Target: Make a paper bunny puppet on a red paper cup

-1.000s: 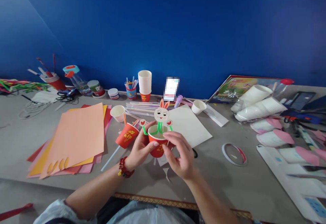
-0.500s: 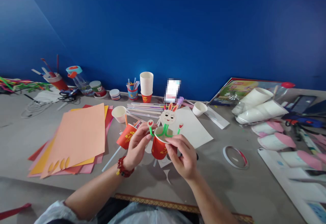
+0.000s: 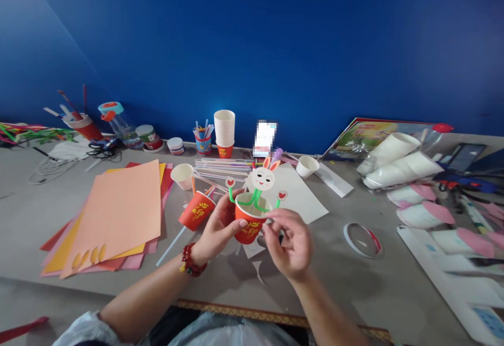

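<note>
My left hand [image 3: 220, 230] is wrapped round a red paper cup [image 3: 249, 230] with yellow print, thumb on its front. Out of the cup rises a white paper rabbit face [image 3: 263, 178] with orange-lined ears, on green stems. Green arms bend outward over the rim, tipped with a round heart disc [image 3: 230, 182] at the left and another heart disc [image 3: 282, 196] at the right. My right hand [image 3: 289, 238] is beside the cup's right rim, fingers curled and thumb close to the fingertips. Whether anything small is pinched there I cannot make out.
Another red cup [image 3: 196, 211] lies tilted at left, near coloured paper sheets [image 3: 126, 204]. White cups [image 3: 183, 176], straws [image 3: 224, 165] and a phone [image 3: 265, 138] stand or lie behind. A tape roll [image 3: 362, 241] and bagged cups [image 3: 403, 170] are at right.
My left thumb has shifted from the rim to the cup's front. The cup has turned, so more yellow print shows. My right hand has drawn slightly right, off the rim.
</note>
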Demonstrator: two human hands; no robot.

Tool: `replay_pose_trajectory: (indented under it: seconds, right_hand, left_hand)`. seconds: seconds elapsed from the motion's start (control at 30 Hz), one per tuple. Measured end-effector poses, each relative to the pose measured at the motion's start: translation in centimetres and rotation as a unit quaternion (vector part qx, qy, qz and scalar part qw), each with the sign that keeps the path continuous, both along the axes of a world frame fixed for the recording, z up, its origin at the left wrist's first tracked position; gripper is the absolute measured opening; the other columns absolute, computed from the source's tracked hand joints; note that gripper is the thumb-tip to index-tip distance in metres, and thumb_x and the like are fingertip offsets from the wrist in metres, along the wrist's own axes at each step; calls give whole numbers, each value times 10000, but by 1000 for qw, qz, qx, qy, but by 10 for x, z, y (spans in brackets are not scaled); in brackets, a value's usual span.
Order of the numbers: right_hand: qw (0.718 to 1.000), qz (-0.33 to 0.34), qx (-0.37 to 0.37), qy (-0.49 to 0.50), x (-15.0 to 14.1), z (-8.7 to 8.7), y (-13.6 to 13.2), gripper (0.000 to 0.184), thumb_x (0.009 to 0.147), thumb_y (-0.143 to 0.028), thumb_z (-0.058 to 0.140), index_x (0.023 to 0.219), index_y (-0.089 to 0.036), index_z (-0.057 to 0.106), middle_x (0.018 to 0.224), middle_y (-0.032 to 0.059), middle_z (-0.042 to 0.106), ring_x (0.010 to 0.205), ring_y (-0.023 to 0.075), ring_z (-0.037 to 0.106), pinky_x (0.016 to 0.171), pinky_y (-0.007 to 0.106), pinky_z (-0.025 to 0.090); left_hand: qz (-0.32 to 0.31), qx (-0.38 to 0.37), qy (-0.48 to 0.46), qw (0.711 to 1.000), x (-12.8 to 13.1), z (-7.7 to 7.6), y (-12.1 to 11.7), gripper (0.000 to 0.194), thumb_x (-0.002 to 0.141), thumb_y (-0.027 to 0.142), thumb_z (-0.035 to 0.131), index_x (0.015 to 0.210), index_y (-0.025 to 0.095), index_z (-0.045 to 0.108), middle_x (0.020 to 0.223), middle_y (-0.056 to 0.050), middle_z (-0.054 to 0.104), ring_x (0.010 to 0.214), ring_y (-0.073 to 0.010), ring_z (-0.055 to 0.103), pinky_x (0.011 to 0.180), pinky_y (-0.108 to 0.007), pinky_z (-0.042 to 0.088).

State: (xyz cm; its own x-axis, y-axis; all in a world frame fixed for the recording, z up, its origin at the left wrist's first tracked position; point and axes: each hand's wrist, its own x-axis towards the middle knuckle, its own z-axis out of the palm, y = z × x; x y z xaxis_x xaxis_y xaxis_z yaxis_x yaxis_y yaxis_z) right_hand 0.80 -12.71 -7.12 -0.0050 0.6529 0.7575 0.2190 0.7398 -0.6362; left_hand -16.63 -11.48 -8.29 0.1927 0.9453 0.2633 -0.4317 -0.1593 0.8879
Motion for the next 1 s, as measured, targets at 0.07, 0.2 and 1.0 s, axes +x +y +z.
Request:
replay_pose_trajectory:
  seconds: [0.07,0.2,1.0]
  right_hand:
    - [997,-32,8,71,2,3,1,297,878,-77,588,1121,-241,547,1028,81,605,602,116,563,472,253,530]
    - [980,-41,-103,165,1,11,4,199,912,-165,586,1093,-237,543,980,50,575,567,97,529,433,217,482]
    - [998,-52,-44,-19,2,9,4,189,906,-97,548,1033,-201,642,861,53,620,700,167,596,622,305,523]
  left_hand:
    - [19,-3,-6,1000,0,0,0,589,851,288,721,1386,262,476,1391,-108,561,1280,-289,539,1055,-409,474]
    - [20,-11,-12,1000,-1,-4,0,619,851,303,720,1406,269,449,1388,-115,561,1275,-300,540,1052,-431,477]
    - [44,60,42,996,0,0,-3,628,822,281,751,1383,274,470,1350,-105,581,1271,-287,547,1067,-411,458]
